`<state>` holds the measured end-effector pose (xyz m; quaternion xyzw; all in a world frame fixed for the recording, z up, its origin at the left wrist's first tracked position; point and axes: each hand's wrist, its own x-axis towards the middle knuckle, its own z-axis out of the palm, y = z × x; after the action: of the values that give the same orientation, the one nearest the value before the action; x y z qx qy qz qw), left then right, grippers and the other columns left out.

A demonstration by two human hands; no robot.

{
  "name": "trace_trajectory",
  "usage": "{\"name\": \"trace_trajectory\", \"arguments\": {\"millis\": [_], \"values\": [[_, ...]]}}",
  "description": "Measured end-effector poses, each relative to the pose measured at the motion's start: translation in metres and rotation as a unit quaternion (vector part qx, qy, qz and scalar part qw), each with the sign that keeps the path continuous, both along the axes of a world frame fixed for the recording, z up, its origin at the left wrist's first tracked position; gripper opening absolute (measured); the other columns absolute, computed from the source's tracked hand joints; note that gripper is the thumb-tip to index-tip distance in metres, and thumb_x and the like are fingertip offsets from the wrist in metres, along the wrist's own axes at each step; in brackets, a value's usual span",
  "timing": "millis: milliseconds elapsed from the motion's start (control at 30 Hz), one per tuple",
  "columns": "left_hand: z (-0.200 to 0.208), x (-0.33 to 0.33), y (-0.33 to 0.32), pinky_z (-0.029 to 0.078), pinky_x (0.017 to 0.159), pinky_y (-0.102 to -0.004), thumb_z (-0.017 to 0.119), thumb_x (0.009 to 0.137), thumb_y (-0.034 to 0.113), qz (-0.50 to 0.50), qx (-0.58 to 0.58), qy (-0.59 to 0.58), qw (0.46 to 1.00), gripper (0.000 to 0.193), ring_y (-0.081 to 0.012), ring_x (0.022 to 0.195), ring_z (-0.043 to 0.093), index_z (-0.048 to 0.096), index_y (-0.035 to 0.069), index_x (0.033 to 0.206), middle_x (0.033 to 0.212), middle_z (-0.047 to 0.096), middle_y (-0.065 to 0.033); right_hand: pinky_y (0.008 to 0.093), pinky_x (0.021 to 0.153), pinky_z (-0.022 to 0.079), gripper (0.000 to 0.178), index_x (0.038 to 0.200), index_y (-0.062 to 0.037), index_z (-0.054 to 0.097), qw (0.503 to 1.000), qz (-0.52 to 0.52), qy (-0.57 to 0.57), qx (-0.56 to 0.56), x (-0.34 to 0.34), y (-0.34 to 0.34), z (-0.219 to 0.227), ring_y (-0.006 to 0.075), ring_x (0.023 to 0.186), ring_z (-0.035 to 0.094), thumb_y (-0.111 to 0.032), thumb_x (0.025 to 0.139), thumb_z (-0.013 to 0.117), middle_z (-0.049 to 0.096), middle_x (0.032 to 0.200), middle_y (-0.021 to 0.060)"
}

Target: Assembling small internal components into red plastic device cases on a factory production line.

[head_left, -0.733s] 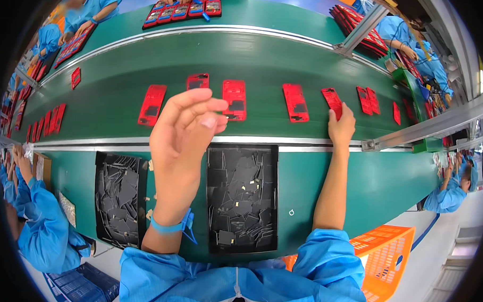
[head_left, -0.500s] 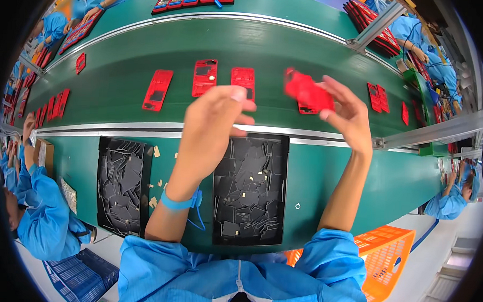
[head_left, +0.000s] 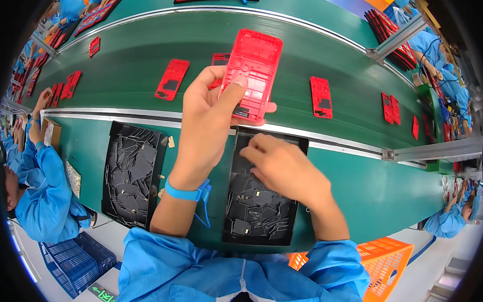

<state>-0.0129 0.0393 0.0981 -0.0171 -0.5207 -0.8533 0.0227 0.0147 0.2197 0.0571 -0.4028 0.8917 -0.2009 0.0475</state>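
The left hand (head_left: 206,115) is clamped on a red case (head_left: 259,61), its thumb pressed on the ribbed face and its fingers behind. The case is held up over the green belt (head_left: 365,110), its long side slightly tilted, with a small dark patch at its near end. The right hand (head_left: 289,168) is apart from the left, lower and to the right, fingers curled over the far part of a black box (head_left: 257,240); whether they pinch anything, I cannot tell. Thin dark pieces (head_left: 268,213) fill this box on the green bench (head_left: 363,179). A second black box (head_left: 156,174) with similar pieces stands to its left, beyond the left forearm, which wears a blue wrist strap (head_left: 182,191). On the belt, one red case lies left of the left hand and another lies to the right; one more is partly hidden behind the held case. An orange basket (head_left: 379,250) stands at the near right.
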Motion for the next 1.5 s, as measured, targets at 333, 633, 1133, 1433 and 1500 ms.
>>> {"name": "trace_trajectory", "arguments": {"millis": [333,633,1133,1433,1500], "values": [[0.001,0.001,-0.004,0.065,0.068,-0.0369,0.059,0.106,0.021,-0.015,0.006,0.017,1.000,0.029,-0.0332,0.091,0.077,0.054,-0.003,0.121,0.108,0.074,-0.0221,0.0424,0.075,0.053,0.017,0.093,-0.0031,0.071,0.997,0.053,0.047,-0.038,-0.008,-0.003,-0.009,0.0284,0.085,0.065,-0.008,0.078,0.076,0.062,0.091,0.0091],[0.007,0.004,-0.003,0.062,0.077,-0.0334,0.054,0.105,0.008,0.008,0.031,0.016,0.999,0.023,-0.0278,0.093,0.076,0.051,-0.007,0.123,0.112,0.072,-0.0190,0.0250,0.069,0.057,0.016,0.106,0.0070,0.066,0.790,-0.161,-0.301,-0.509,-0.001,0.015,0.030,0.0107,0.076,0.069,0.012,0.091,0.066,0.069,0.087,0.0053],[0.003,0.021,0.028,0.050,0.063,-0.0223,0.053,0.109,0.015,-0.042,-0.017,0.030,0.999,0.028,-0.0065,0.082,0.064,0.053,0.000,0.132,0.109,0.070,-0.0056,0.0256,0.080,0.059,0.020,0.110,0.0063,0.067,0.759,-0.214,-0.149,-0.597,0.009,0.033,0.060,0.0143,0.088,0.071,0.012,0.091,0.069,0.072,0.103,0.0123],[0.007,0.029,0.035,0.062,0.089,-0.0321,0.057,0.104,0.001,-0.064,0.000,0.058,0.996,0.031,-0.0219,0.111,0.070,0.051,-0.007,0.134,0.124,0.070,-0.0175,0.0239,0.077,0.058,0.021,0.111,0.0066,0.070,0.769,-0.261,-0.131,-0.569,0.013,0.028,0.068,0.0123,0.085,0.070,0.011,0.091,0.071,0.073,0.099,0.0094],[0.002,0.029,0.037,0.060,0.092,-0.0340,0.057,0.103,-0.002,-0.070,0.012,0.108,0.992,0.030,-0.0217,0.110,0.070,0.051,-0.008,0.132,0.121,0.071,-0.0202,0.0236,0.076,0.058,0.019,0.110,0.0062,0.071,0.783,-0.240,-0.113,-0.563,0.010,0.031,0.063,0.0119,0.084,0.070,0.011,0.091,0.071,0.072,0.098,0.0092]]}}
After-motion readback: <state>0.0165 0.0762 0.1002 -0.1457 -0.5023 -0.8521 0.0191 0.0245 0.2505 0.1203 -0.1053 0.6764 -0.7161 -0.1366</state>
